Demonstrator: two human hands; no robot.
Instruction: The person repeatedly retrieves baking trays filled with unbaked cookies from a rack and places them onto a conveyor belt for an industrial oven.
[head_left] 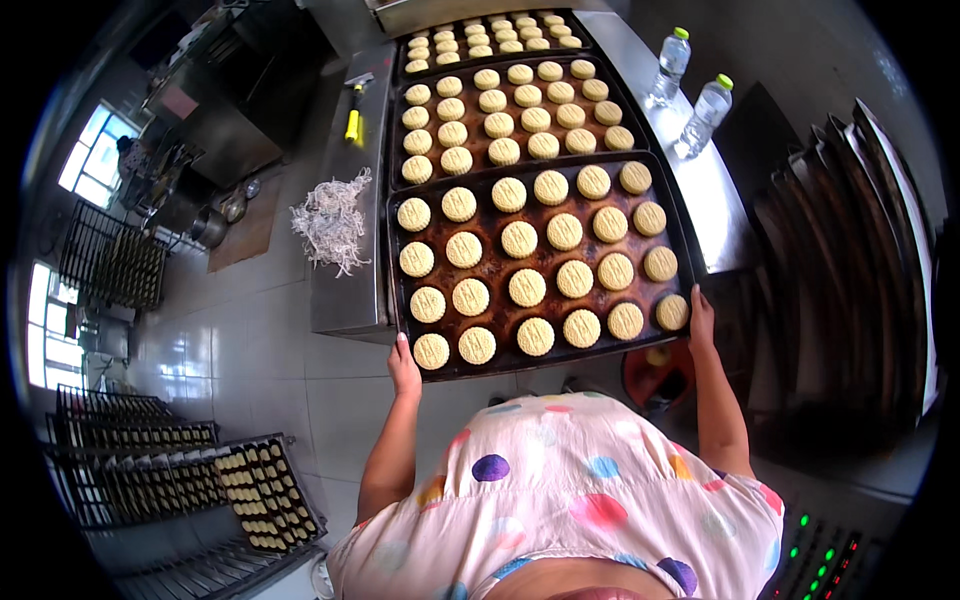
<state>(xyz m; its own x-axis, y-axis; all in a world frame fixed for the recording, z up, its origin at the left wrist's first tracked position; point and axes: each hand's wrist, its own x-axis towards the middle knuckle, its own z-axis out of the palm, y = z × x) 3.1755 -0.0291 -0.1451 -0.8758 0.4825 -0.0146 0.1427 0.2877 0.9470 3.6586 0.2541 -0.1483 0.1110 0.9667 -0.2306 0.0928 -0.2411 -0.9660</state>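
Observation:
A dark baking tray full of round, pale mooncake-like pastries with stamped tops and scalloped edges lies in front of me. My left hand grips its near left corner, and my right hand grips the near right side. The fingers under the rim are mostly hidden. Rows of pastries sit flat and apart from one another. Beyond its far edge, a second tray of the same pastries lies on the metal counter, with a third tray behind it.
Left on the counter are shredded paper strips and a yellow-handled scraper. Two clear bottles with green caps stand to the right. Dark trays are stacked upright further right. A rack holds pastry trays at lower left.

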